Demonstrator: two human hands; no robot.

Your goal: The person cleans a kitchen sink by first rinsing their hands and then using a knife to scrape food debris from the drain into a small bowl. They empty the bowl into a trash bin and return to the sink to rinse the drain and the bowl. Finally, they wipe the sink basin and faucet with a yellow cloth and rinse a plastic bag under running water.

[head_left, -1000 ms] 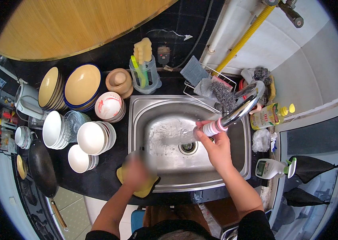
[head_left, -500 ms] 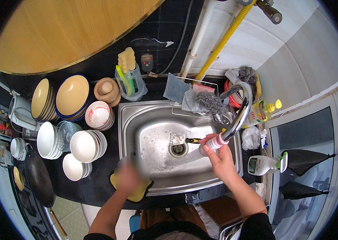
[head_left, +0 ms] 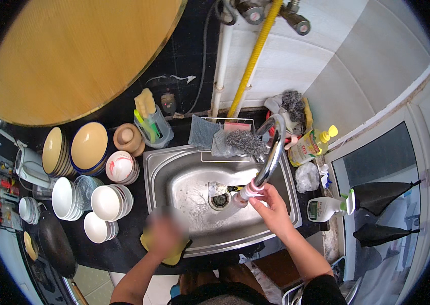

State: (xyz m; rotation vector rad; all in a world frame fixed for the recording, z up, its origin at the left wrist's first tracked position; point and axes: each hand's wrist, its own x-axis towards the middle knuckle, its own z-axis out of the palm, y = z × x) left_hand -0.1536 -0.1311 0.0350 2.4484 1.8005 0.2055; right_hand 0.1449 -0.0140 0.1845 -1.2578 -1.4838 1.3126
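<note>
In the stainless steel sink (head_left: 150,203), water runs from the faucet's pink-and-clear nozzle (head_left: 240,200) toward the left part of the basin. My right hand (head_left: 274,209) has its thumb and fingers against the nozzle's right side, under the curved chrome faucet (head_left: 277,152). A yellow cloth (head_left: 173,258) with dark edging lies at the sink's front left edge. On top of it rests my left hand (head_left: 166,236), its fingers smeared out and unreadable. A small scraper with a black and yellow handle (head_left: 234,188) lies by the drain (head_left: 219,200).
Stacked white bowls (head_left: 107,203) and yellow bowls (head_left: 90,145) stand left of the sink, with a black pan (head_left: 56,244) beyond. A wire rack (head_left: 204,156) holds scouring pads at the back. Right of the sink are a spray bottle (head_left: 324,209) and a yellow-capped bottle (head_left: 306,147).
The whole view has shifted and turned slightly. My right hand sits more to the nozzle's side, its fingers less wrapped round it. Water now spreads further left. The left hand stays on the cloth.
</note>
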